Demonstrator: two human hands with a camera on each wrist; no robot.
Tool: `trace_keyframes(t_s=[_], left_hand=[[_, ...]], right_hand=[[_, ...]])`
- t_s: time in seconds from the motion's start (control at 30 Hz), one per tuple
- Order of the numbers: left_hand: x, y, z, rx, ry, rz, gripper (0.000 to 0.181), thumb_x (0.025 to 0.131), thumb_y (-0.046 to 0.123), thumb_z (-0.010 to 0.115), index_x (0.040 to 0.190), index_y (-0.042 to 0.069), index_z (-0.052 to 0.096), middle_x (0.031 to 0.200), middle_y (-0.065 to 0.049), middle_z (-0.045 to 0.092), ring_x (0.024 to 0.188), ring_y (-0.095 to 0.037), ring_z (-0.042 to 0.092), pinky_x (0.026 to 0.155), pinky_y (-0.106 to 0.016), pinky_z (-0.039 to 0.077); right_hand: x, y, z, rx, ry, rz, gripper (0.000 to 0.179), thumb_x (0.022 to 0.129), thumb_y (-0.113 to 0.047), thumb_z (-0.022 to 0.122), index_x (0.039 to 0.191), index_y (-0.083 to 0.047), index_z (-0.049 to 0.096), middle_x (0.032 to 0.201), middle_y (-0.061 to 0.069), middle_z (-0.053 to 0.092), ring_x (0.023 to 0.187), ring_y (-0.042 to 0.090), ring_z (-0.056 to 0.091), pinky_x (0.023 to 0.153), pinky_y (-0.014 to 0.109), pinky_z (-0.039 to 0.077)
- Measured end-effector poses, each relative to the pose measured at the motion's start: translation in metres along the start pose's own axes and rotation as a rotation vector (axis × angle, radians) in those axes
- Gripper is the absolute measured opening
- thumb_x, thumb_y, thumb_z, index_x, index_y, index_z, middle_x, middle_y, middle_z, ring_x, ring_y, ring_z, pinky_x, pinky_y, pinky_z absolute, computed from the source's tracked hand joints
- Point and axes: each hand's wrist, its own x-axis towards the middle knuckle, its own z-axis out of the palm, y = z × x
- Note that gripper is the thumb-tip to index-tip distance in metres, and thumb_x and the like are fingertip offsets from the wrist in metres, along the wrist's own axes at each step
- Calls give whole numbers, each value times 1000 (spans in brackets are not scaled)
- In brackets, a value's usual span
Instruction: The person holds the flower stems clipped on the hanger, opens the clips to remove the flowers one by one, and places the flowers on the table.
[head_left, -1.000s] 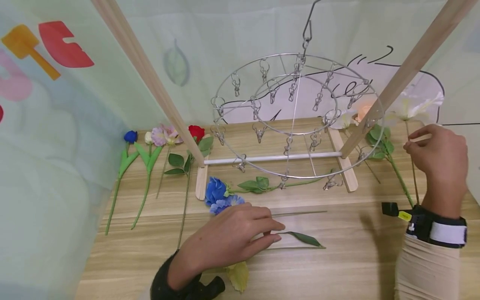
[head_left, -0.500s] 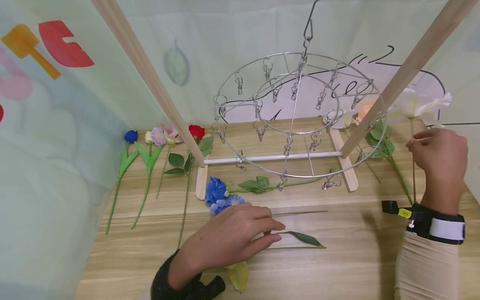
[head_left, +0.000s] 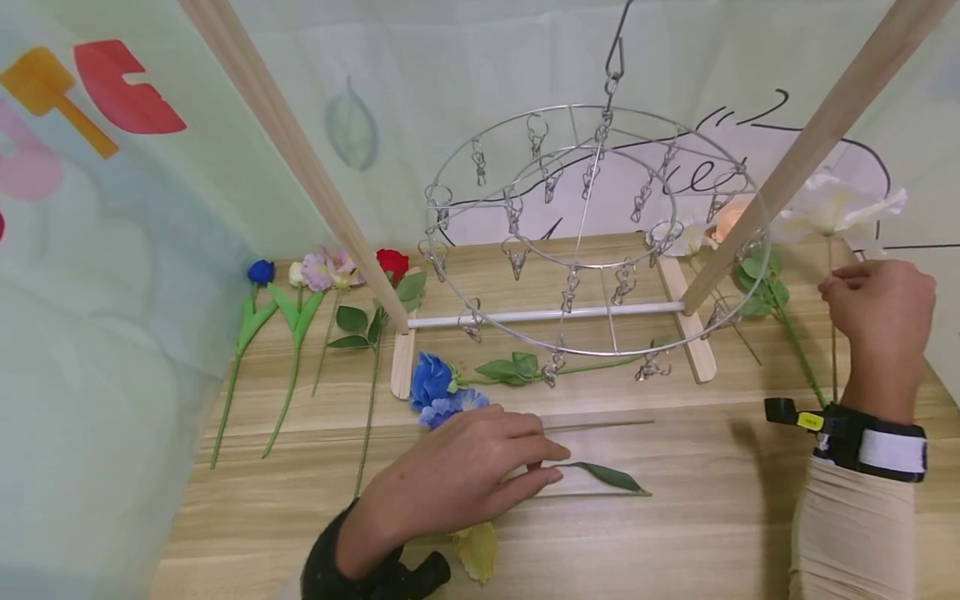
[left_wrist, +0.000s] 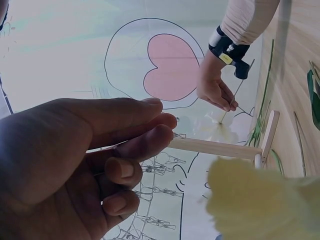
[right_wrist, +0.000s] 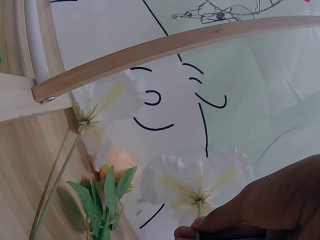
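My right hand (head_left: 885, 312) pinches the thin stem of a white artificial flower (head_left: 828, 208) between thumb and forefinger, at the right of the head view. Seen from the right wrist, this flower (right_wrist: 200, 182) has yellow streaks, and the fingertips sit just under its head. My left hand (head_left: 468, 467) has loosely bent fingers with nothing visible between them. Beneath it lie flower stems, a dark green leaf (head_left: 611, 477) and a yellow flower (head_left: 477, 550), partly covered. Blue flowers (head_left: 431, 382) lie just beyond the left hand.
A round wire rack with dangling clips (head_left: 600, 268) hangs from a wooden frame (head_left: 300, 158). A blue tulip (head_left: 261, 272), a white bud, a pink flower and a red rose (head_left: 392, 265) lie left. A peach rose (right_wrist: 119, 162) and another white flower (right_wrist: 107, 95) lie right.
My right hand has shifted slightly to the right, carrying the white flower with it. The wire rack sways a little. The left hand stays still.
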Motion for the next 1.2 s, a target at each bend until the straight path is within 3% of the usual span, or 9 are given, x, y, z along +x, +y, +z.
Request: trace_keyframes(t_s=[0.1, 0.17, 0.2, 0.3, 0.4, 0.43, 0.67, 1.2], left_hand=[[0, 0, 0, 3, -2, -1, 24, 108, 31, 64, 122, 18, 79, 105, 9, 76, 91, -1, 67, 82, -18, 53], [0, 0, 0, 6, -3, 0, 25, 108, 32, 64, 122, 18, 79, 105, 8, 76, 91, -1, 67, 82, -17, 53], [0, 0, 0, 9, -2, 0, 25, 108, 32, 64, 122, 18, 79, 105, 8, 76, 90, 0, 67, 82, -17, 53], [0, 0, 0, 16, -1, 1, 24, 108, 31, 65, 122, 18, 79, 105, 8, 76, 90, 0, 66, 82, -18, 52], [0, 0, 0, 19, 0, 3, 24, 108, 31, 65, 122, 18, 79, 105, 9, 76, 91, 0, 67, 82, -18, 53], [0, 0, 0, 19, 0, 4, 24, 108, 31, 65, 122, 18, 79, 105, 9, 76, 91, 0, 67, 82, -18, 53], [0, 0, 1, 29, 8, 13, 24, 108, 31, 65, 122, 18, 79, 105, 9, 76, 91, 0, 67, 82, -19, 53], [0, 1, 0, 35, 2, 14, 24, 107, 31, 66, 121, 18, 79, 105, 8, 76, 90, -1, 67, 80, -19, 53]], right_hand=[[2, 2, 2, 18, 6, 23, 41, 108, -20, 51, 127, 13, 69, 122, 32, 71, 109, 42, 61, 63, 31, 39], [4, 3, 4, 30, 14, 39, 41, 109, -20, 50, 129, 11, 69, 110, 29, 75, 92, 26, 63, 62, 27, 38], [5, 3, 5, 39, 21, 46, 41, 109, -19, 50, 129, 11, 69, 94, 22, 78, 83, 15, 63, 61, 25, 37], [6, 3, 7, 66, 46, 56, 42, 109, -17, 46, 132, 11, 67, 98, 22, 79, 57, -15, 40, 56, 16, 34], [6, 2, 10, 93, 77, 66, 44, 109, -16, 42, 136, 11, 65, 114, 28, 76, 48, -27, 27, 52, 11, 30], [5, 2, 12, 99, 85, 67, 45, 110, -16, 40, 137, 11, 64, 128, 31, 69, 48, -27, 27, 51, 10, 29], [12, 10, 20, 150, 114, 78, 46, 110, -19, 40, 141, 6, 64, 130, 29, 70, 49, -29, 30, 51, 7, 30], [25, 24, 33, 187, 70, 108, 47, 112, -24, 42, 148, 0, 59, 140, 24, 65, 56, -25, 34, 54, 5, 35]])
